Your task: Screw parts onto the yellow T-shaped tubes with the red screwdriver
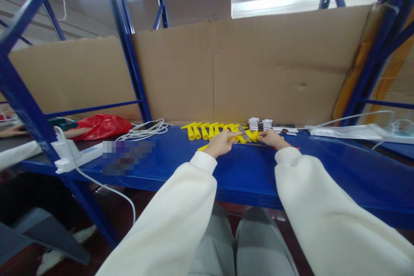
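Several yellow plastic pieces (204, 131) stand in a row along the back of the blue table (181, 164). My left hand (221, 143) is closed on a small grey flat piece (245, 134), just in front of the row's right part. Close on its right, my right hand (271, 139) has its fingers pressed together beside more yellow pieces (254, 135); what they grip is too small to make out. Behind the right hand lies a stack of white folded pieces (260, 124) with dark bands.
At the left are a coiled white cable (150, 128), a white power strip (67, 155) and a red plastic bag (105, 126) near another person's arm (79, 133). White plastic packaging (347, 132) lies at the right. Cardboard (246, 69) and blue posts rise behind.
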Motion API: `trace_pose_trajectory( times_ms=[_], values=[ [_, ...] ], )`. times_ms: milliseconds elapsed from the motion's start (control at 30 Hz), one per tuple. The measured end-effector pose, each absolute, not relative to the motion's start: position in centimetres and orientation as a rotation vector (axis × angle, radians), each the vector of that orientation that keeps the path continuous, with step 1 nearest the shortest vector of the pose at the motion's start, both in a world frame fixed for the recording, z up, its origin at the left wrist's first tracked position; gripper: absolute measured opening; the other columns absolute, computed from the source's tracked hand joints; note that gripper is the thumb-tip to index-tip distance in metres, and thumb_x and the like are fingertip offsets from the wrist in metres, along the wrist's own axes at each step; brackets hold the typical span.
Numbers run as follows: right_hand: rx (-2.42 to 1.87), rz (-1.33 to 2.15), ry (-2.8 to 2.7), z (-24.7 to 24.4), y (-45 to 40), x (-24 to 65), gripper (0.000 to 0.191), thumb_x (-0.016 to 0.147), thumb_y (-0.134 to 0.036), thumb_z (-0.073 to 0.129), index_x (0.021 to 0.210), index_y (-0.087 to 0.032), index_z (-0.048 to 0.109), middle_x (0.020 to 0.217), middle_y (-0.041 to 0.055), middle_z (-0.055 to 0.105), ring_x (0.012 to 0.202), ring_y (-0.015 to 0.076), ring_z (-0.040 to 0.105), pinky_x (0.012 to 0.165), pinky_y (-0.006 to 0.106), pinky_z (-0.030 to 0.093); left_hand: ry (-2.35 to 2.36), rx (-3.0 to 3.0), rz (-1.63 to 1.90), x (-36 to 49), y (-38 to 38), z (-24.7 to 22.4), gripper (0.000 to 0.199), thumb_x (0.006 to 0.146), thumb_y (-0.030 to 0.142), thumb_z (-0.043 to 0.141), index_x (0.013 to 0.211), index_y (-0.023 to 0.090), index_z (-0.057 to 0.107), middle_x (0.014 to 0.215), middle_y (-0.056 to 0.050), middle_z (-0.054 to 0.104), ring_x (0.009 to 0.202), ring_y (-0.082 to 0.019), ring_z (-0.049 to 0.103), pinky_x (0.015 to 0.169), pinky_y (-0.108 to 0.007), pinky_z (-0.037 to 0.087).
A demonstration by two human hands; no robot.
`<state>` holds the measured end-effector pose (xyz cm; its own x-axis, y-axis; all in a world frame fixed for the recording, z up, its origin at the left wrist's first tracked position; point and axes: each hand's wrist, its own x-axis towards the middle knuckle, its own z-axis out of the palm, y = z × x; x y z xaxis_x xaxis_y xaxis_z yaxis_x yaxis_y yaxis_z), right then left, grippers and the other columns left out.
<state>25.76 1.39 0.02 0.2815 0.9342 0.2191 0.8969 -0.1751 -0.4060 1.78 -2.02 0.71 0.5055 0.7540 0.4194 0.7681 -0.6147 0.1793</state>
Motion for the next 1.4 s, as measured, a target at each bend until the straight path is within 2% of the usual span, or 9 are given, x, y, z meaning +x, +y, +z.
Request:
trace_pose_trajectory(
  times_ms=[167,367,467,700,900,1133,1400],
  values=[
    [-2.063,0.153,-1.763,-0.5,1.8,26.1,0.025,0.082,-0.025,0.067,0.102,-0.028,0.081,0.112,0.0068,0.077,0.111,0.0299,0.067,0.095,0.043,0.049,-1.387,-2.679,-0.735,1.7,-1.9,0.6,0.045,0.099,0.024,0.049,0.142,0.034,0.058,0.12,-0.006,0.067,0.115,-0.021,0.064,0.101,-0.032,0.048],
    [-2.124,0.14,-1.686,0.0,1.3,26.0,0.033,0.085,-0.02,0.063,0.113,-0.027,0.079,0.123,0.0088,0.073,0.114,0.0322,0.066,0.097,0.046,0.048,-1.492,-2.647,-0.624,1.8,-2.2,0.7,0.045,0.098,0.024,0.051,0.142,0.034,0.059,0.121,-0.006,0.066,0.118,-0.022,0.063,0.099,-0.031,0.049],
    [-2.162,0.123,-1.67,0.2,1.1,25.8,0.035,0.086,-0.024,0.064,0.119,-0.027,0.077,0.126,0.0104,0.072,0.118,0.0343,0.064,0.098,0.048,0.047,-1.505,-2.646,-0.596,1.7,-2.1,0.6,0.045,0.098,0.024,0.05,0.141,0.034,0.059,0.123,-0.006,0.067,0.119,-0.022,0.063,0.1,-0.031,0.049],
    [-2.058,-0.053,-1.83,0.1,1.0,24.4,0.035,0.09,-0.04,0.061,0.119,-0.028,0.077,0.12,0.0119,0.074,0.119,0.0337,0.062,0.095,0.044,0.048,-1.431,-2.708,-0.482,1.7,-1.5,0.3,0.045,0.096,0.024,0.054,0.14,0.031,0.061,0.122,-0.007,0.069,0.116,-0.022,0.064,0.102,-0.031,0.048],
    [-2.023,-0.073,-1.904,0.2,0.8,23.1,0.036,0.095,-0.038,0.055,0.121,-0.026,0.076,0.123,0.0134,0.072,0.123,0.0337,0.06,0.098,0.045,0.044,-1.376,-2.72,-0.449,1.8,-1.1,-0.1,0.045,0.095,0.026,0.057,0.14,0.031,0.061,0.119,-0.007,0.071,0.112,-0.021,0.066,0.101,-0.03,0.048],
    [-1.997,-0.138,-1.967,0.3,0.4,22.5,0.032,0.092,-0.038,0.06,0.115,-0.025,0.078,0.115,0.0138,0.075,0.119,0.0326,0.062,0.097,0.043,0.045,-1.364,-2.718,-0.425,1.8,-1.0,-0.1,0.045,0.096,0.027,0.056,0.14,0.032,0.061,0.119,-0.007,0.071,0.109,-0.022,0.067,0.099,-0.031,0.049],
    [-2.052,-0.127,-1.922,0.4,0.2,22.1,0.034,0.095,-0.035,0.051,0.108,-0.019,0.078,0.114,0.0172,0.075,0.117,0.0329,0.064,0.097,0.044,0.044,-1.345,-2.728,-0.43,1.9,-1.0,-0.2,0.046,0.095,0.026,0.056,0.14,0.032,0.061,0.12,-0.007,0.071,0.108,-0.021,0.068,0.099,-0.03,0.049]
  ],
)
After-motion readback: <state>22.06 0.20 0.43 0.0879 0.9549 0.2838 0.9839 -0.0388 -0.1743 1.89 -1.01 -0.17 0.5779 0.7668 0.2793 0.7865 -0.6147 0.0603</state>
